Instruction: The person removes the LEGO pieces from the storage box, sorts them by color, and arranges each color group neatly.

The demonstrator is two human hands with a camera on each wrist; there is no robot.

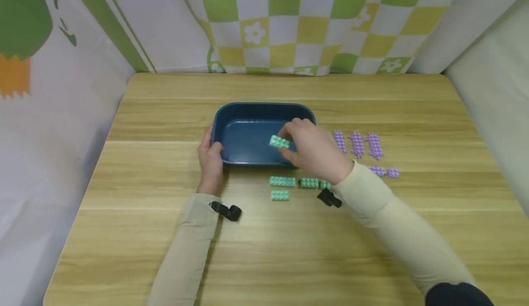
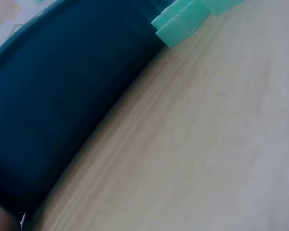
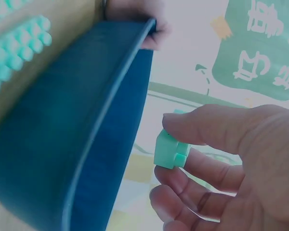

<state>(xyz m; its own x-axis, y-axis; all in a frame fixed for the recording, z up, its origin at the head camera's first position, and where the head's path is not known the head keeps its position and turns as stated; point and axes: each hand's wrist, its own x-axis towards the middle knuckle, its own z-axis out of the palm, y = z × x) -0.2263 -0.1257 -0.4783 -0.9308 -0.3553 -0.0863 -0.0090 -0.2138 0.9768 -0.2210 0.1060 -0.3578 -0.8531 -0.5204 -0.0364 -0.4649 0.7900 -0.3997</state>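
Observation:
A dark blue rectangular tray with raised walls sits on the table. My left hand grips its left wall, thumb over the rim and fingers outside. In the left wrist view only the tray's outer wall and a bit of that hand show. Over the tray's right half, my right hand pinches a mint-green toy brick between thumb and fingers. The right wrist view shows this studded brick beside the tray's rim. Just in front of the tray lie several more green bricks, one partly behind the right wrist.
Several purple bricks lie right of the tray, with more purple bricks nearer the right forearm. A checked cloth hangs along the back edge of the wooden table. Black wrist cameras sit on both sleeves.

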